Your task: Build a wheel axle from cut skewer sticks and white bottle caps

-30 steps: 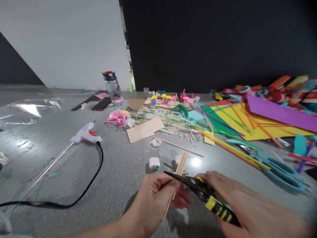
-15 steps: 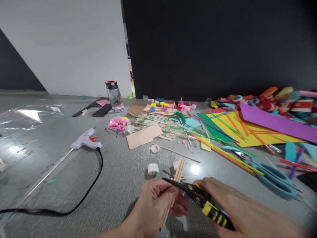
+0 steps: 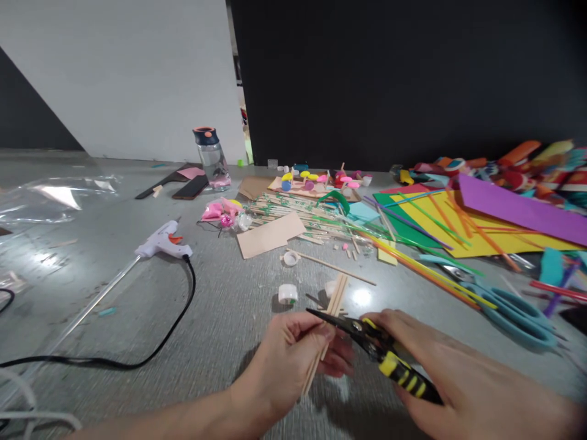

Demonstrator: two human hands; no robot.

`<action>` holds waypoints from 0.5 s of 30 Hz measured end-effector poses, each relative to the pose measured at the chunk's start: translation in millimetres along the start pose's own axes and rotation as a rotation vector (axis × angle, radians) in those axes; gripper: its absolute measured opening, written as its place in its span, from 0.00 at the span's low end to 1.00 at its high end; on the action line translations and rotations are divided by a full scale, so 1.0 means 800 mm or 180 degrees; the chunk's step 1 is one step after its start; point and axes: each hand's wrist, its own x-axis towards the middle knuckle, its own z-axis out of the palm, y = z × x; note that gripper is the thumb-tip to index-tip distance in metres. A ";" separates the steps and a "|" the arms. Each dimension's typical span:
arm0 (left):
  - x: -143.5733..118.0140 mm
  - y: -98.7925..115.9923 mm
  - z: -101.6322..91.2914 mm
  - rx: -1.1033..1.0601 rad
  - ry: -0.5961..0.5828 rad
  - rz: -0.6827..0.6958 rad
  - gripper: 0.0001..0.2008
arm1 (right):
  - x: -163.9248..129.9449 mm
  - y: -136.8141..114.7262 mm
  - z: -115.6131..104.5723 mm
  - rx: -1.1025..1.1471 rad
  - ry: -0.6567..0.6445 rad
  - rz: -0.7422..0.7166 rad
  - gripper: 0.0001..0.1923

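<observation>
While the left hand (image 3: 293, 360) pinches a small bundle of thin wooden sticks (image 3: 331, 318), the bundle's long axis runs from near-left to far-right, with the far ends pointing away from the person toward the craft pile and the near ends passing down through the fingers. The right hand (image 3: 440, 373) is wrapped around the black-and-yellow handles of a pair of pliers (image 3: 371, 348). The pliers lie nearly crosswise to the sticks, nose pointing left, and the tip meets the bundle just above the left thumb. Whether the nose is clamped on the wood cannot be determined. Both hands are close together, low over the grey table (image 3: 220, 342).

Containers: a clear water bottle (image 3: 211, 157) with a dark cap stands upright at the far side, with pink material at its base. Two small white caps (image 3: 288, 294) sit just beyond the hands. A glue gun (image 3: 163, 243) lies to the left, blue scissors (image 3: 518, 311) to the right.
</observation>
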 end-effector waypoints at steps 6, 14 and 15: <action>-0.001 0.001 -0.001 0.0039 0.0074 0.0030 0.10 | 0.002 0.001 0.000 -0.0013 -0.0090 0.0098 0.39; -0.002 0.002 -0.001 0.0111 0.0008 0.0085 0.09 | -0.003 0.004 0.001 -0.0048 -0.0029 -0.0018 0.39; -0.002 0.002 0.000 0.0107 -0.0009 0.0095 0.09 | -0.003 0.003 0.000 -0.0060 -0.0030 -0.0020 0.38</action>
